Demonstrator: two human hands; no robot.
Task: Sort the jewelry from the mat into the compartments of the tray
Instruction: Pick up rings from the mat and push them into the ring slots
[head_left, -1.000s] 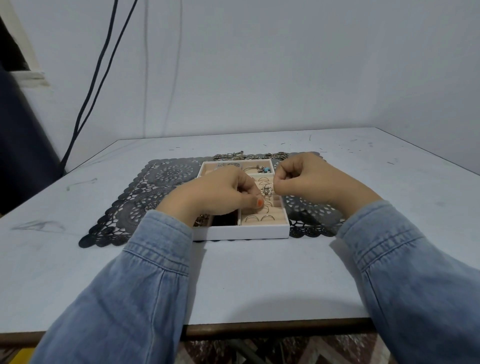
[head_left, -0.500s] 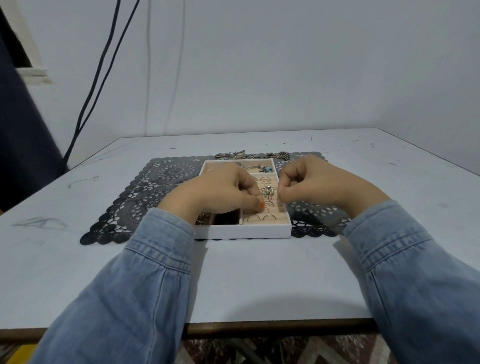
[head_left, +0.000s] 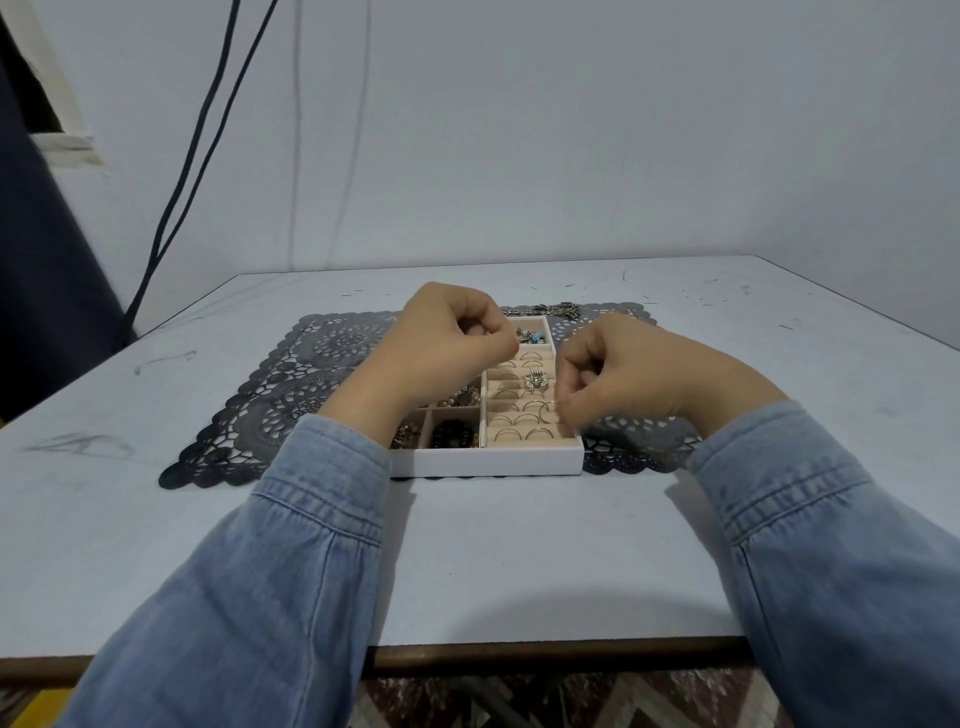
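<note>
A white tray (head_left: 483, 462) with beige compartments sits on a black lace mat (head_left: 291, 384). Its right column of ring slots holds several thin rings (head_left: 519, 434) and a flower-shaped ring (head_left: 535, 381). My right hand (head_left: 639, 379) is at the tray's right edge and pinches a thin ring (head_left: 548, 410) over the slots. My left hand (head_left: 447, 338) hovers above the tray's back left with its fingers curled; I see nothing between them. Black beads (head_left: 454, 434) fill a front compartment. Metal jewelry (head_left: 561, 310) lies on the mat behind the tray.
The mat and tray lie on a pale table (head_left: 156, 519) against a bare wall. A turquoise piece (head_left: 535, 338) is in a back compartment. Two black cables (head_left: 208, 130) hang at the left. The table's front edge (head_left: 519, 649) is close to me.
My left hand rose and moved back from the ring slots, uncovering the left compartments. My right hand dropped toward the front right slots with a thin ring in its fingertips.
</note>
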